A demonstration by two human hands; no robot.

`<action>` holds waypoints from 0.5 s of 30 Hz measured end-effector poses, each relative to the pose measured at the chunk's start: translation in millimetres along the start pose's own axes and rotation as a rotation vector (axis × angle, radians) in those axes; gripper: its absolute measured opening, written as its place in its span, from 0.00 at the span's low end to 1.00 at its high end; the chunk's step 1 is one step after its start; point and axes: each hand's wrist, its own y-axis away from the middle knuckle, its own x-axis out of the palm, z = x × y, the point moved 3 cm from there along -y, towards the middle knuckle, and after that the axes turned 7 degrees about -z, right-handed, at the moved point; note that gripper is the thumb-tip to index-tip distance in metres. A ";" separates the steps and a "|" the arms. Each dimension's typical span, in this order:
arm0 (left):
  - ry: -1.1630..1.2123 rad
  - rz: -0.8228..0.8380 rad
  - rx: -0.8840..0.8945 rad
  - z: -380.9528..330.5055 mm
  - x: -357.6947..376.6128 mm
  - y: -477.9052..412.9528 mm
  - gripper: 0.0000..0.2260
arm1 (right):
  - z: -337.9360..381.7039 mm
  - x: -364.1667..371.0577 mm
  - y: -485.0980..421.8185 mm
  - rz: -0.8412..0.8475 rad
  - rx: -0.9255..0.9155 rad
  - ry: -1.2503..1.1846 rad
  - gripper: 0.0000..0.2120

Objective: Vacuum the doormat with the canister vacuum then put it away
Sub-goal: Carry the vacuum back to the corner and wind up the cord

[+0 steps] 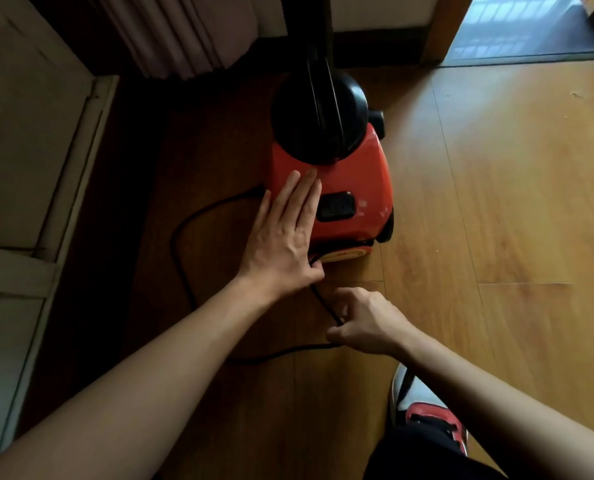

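On the wooden floor (496, 188) beside a curtain (184, 32), the red canister vacuum (351, 174) stood upright. The left hand (285, 237) lay flat and open on its casing, beside the black switch (337, 206). The right hand (364, 322) pinched the black power cord (184, 258) just behind the vacuum.

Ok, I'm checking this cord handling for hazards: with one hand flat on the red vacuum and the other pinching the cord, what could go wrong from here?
1. The black cord lies looped on the floor beside the red vacuum; it could snag or kink if pulled.
2. The right hand pinches the cord close to the body; a fast rewind might whip the fingers.
3. The left hand only rests flat on top, so the canister might slide on the wooden floor.
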 end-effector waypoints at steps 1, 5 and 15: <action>-0.010 -0.004 0.000 -0.4 0.4 0.2 0.54 | -6.4 -2.3 2.9 0.011 0.033 0.104 0.28; -0.028 -0.020 0.000 -0.9 -0.9 1.2 0.53 | -34.8 -8.7 16.9 -0.026 0.112 0.272 0.26; -0.033 -0.043 -0.007 -1.8 -4.9 0.5 0.51 | -65.4 -24.9 44.4 -0.579 0.150 -0.537 0.35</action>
